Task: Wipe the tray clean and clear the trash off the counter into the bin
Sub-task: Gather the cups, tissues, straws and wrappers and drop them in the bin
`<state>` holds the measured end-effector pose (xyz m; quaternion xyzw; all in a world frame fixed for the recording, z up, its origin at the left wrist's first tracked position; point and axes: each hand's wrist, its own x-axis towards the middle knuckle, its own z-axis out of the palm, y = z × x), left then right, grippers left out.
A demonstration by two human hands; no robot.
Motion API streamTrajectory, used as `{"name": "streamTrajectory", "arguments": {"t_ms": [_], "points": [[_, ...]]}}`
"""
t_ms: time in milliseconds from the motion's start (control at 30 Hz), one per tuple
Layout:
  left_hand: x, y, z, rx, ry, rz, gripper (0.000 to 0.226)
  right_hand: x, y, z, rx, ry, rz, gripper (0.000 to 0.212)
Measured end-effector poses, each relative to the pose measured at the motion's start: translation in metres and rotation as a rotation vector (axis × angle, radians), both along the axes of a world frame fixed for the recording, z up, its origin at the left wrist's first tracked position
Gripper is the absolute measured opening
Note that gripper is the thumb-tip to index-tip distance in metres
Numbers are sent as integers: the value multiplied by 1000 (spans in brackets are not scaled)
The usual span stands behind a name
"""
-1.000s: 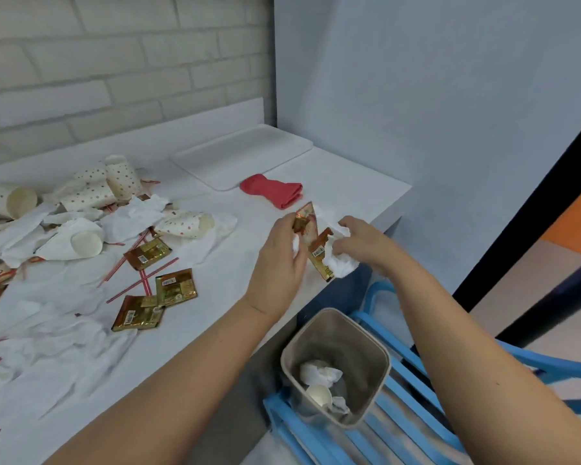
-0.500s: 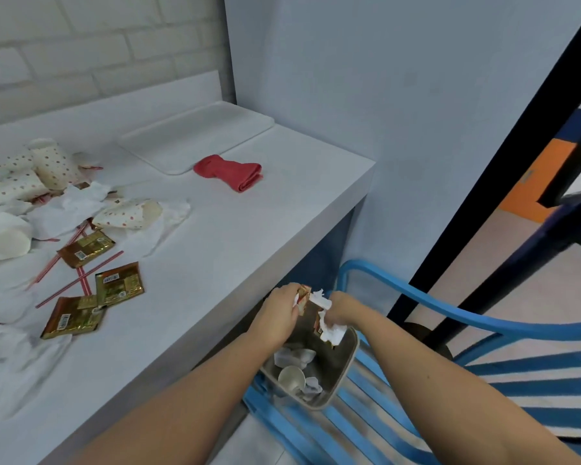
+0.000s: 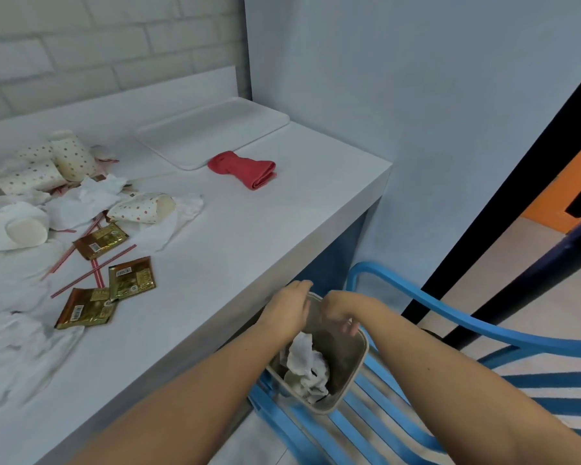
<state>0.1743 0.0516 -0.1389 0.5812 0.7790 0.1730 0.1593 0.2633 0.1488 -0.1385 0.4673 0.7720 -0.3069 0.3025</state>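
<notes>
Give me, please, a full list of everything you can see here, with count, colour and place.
counter: 1, white, left half of view.
tray: 1, white, counter's back corner.
cloth: 1, red, bunched, just in front of the tray.
cups: at least four, white, most red-dotted, counter's left.
napkins: several, white, crumpled, among the cups.
sachets: 3, gold-brown, nearer than the cups.
straws: several, red-striped, by the sachets.
chair: 1, blue, beside the counter.
bin: 1, beige, on the chair.
paper: one wad, white, in the bin.
left hand: 1, over the bin's far rim.
right hand: 1, over the bin, fingers pointing down, holding nothing.
</notes>
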Motion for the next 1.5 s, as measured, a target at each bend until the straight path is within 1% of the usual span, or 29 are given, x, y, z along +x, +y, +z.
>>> {"name": "streamTrajectory", "arguments": {"t_ms": [67, 167, 267, 333, 400, 467, 533, 600, 633, 700, 767, 867, 967, 1033, 1100, 1200, 1333, 1400, 1500], "points": [[-2, 2, 15, 93, -58, 30, 40, -10, 2, 20, -38, 7, 1, 39], [-6, 2, 38, 223, -148, 97, 35, -27, 3, 53, -6, 31, 89, 42], [-19, -2, 61, 360, -185, 153, 31, -44, 1, 86, 3, 31, 144, 42], [-32, -7, 77, 430, -177, 196, 29, -56, -2, 111, 16, 51, 189, 36], [-51, -15, 90, 475, -128, 260, 28, -71, -7, 135, 57, 104, 262, 27], [-73, -25, 98, 499, -79, 322, 26, -89, -12, 150, 124, 193, 310, 26], [-98, -37, 103, 506, -32, 379, 24, -109, -17, 153, 194, 328, 312, 27], [-122, -47, 107, 501, 20, 440, 23, -129, -24, 148, 286, 483, 303, 29], [-134, -52, 108, 497, 45, 483, 24, -140, -28, 145, 334, 547, 306, 34], [-158, -58, 112, 480, 83, 594, 25, -160, -37, 133, 356, 628, 302, 55], [-178, -61, 116, 423, 90, 695, 32, -178, -46, 121, 307, 663, 269, 76], [-203, -61, 117, 242, 49, 755, 54, -199, -55, 108, 295, 663, 240, 96], [-220, -59, 112, 108, -46, 800, 73, -215, -63, 100, 358, 617, 242, 106], [-229, -56, 108, 31, -101, 845, 80, -225, -67, 94, 411, 559, 257, 109], [-234, -54, 104, -25, -130, 844, 82, -233, -71, 88, 475, 501, 283, 102], [-238, -50, 102, -7, -190, 838, 77, -240, -72, 82, 538, 479, 314, 73], [-234, -49, 103, 88, -238, 866, 65, -237, -62, 84, 562, 574, 303, 34], [-232, -49, 103, 165, -277, 870, 62, -231, -57, 83, 545, 640, 257, 27], [-227, -50, 106, 269, -286, 859, 63, -222, -47, 77, 419, 790, 69, 19]]}}
